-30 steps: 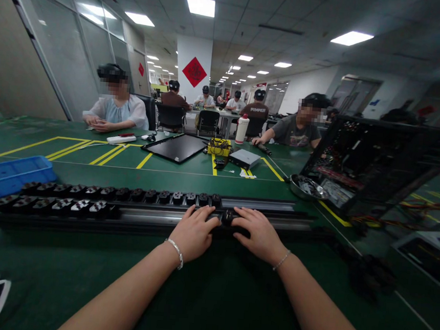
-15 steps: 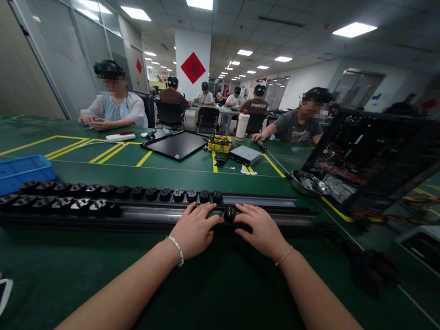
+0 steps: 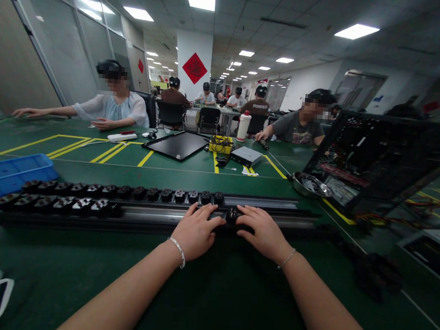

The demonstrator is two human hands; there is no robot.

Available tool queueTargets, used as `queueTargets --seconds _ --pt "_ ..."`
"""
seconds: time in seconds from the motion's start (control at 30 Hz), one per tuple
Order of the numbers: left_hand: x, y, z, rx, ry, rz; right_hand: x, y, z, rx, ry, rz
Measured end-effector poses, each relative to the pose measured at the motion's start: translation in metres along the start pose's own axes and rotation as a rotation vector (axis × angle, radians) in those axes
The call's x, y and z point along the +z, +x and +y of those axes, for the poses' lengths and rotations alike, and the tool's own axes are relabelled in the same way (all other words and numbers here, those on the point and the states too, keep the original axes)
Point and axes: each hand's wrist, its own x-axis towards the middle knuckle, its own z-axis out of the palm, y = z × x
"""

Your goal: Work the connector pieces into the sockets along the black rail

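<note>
Small modules [image 3: 80, 204]: a row on the left part of the near rail [image 3: 149, 216].
Left hand [image 3: 195, 230]: palm down at the rail, fingers forward and parted, thumb toward the black piece [image 3: 232, 215]; its grip we cannot tell.
Black piece: at the rail, between our hands.
Right hand [image 3: 262, 233]: palm down, fingers curved toward the piece; we cannot tell whether they pinch it.
Metal bowl [image 3: 312, 186]: beyond the rail's right part.

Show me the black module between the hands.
The lone black module on the nearer rail, between the left hand and right hand; the other visible modules stand in rows to its left.
</note>
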Motion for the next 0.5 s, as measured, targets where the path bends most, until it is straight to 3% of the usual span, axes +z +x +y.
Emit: queueTargets --seconds 0.5 --pt "0.0006 -0.0008 -0.0002 0.001 -0.003 0.009 0.0006 0.0008 0.0009 0.011 0.007 -0.021"
